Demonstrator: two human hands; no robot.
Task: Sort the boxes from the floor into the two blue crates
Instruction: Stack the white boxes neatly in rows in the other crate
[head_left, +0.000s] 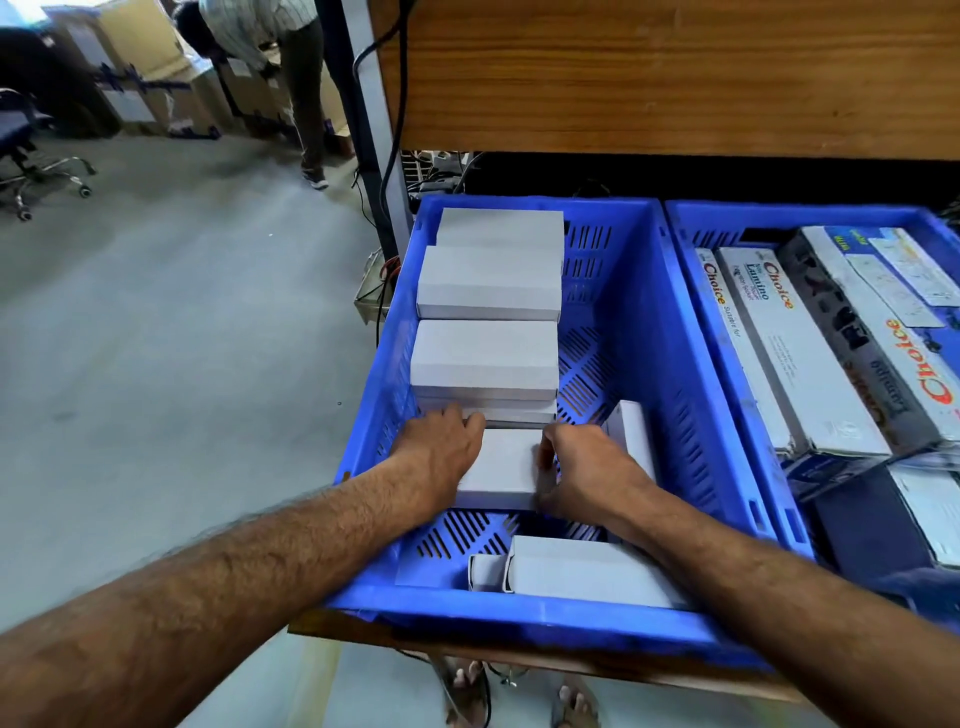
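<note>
Box, plain white, lies low in the left crate. I see my left hand and right hand closed on its two ends, probably to press it against the white row. Printed cartons fill the right crate.

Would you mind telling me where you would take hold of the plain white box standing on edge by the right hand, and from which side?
I would come from above and pinch its two broad faces near the top edge. The upright white box stands on a narrow side in the left crate, with the right hand close on its left, so probably only its top is freely reachable.
</note>
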